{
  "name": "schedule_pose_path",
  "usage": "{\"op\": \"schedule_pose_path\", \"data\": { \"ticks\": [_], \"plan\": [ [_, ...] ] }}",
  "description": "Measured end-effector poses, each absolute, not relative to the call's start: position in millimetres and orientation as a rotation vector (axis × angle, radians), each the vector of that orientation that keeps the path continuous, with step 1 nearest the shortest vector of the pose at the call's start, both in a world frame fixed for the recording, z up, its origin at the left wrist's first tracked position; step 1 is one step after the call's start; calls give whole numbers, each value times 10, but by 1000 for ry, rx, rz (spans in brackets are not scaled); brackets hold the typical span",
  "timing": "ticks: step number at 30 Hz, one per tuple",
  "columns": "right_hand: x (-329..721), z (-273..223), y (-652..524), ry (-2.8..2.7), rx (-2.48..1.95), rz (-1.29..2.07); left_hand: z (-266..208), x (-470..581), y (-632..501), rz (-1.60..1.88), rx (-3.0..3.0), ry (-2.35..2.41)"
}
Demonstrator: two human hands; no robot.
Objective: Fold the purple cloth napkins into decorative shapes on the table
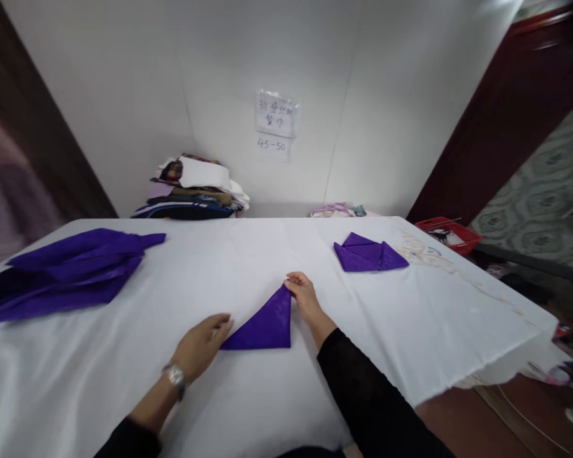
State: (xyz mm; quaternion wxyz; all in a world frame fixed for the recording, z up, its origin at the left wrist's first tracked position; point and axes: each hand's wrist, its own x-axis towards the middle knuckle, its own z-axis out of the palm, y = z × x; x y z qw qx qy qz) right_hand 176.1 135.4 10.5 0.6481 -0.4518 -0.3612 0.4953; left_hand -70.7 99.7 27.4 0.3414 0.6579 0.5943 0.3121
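Note:
In front of me a purple cloth napkin (267, 323), folded into a triangle, lies on the white tablecloth (248, 407). My right hand (304, 296) pinches its top corner between thumb and fingers. At the left corner is my left hand (201, 343), its fingers curled together over the cloth, hiding the tip of that corner. A metal-banded watch (174, 378) is on the left wrist. Farther right lies another purple napkin (367, 253), folded with a raised peak. Several loose purple napkins (83, 270) are heaped at the far left.
Folded clothes (200, 181) are stacked against the white wall at the back. A small pile of pink cloth (333, 210) lies at the back right. Beyond the right edge sits a red basket (465, 236). White cord (424, 251) trails along the table's right side.

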Motion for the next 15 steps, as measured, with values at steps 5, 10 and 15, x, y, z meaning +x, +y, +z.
{"op": "schedule_pose_path", "data": {
  "ticks": [5, 10, 15],
  "plan": [
    [1685, 216, 1277, -967, -990, 1119, 445, -196, 1187, 906, 1821, 1334],
    [1703, 262, 1249, -1035, -942, 1097, 411, 247, 1336, 845, 1782, 1083],
    [1744, 209, 1292, -1001, -962, 1087, 333, 399, 1323, 841, 1537, 1095]
  ]
}}
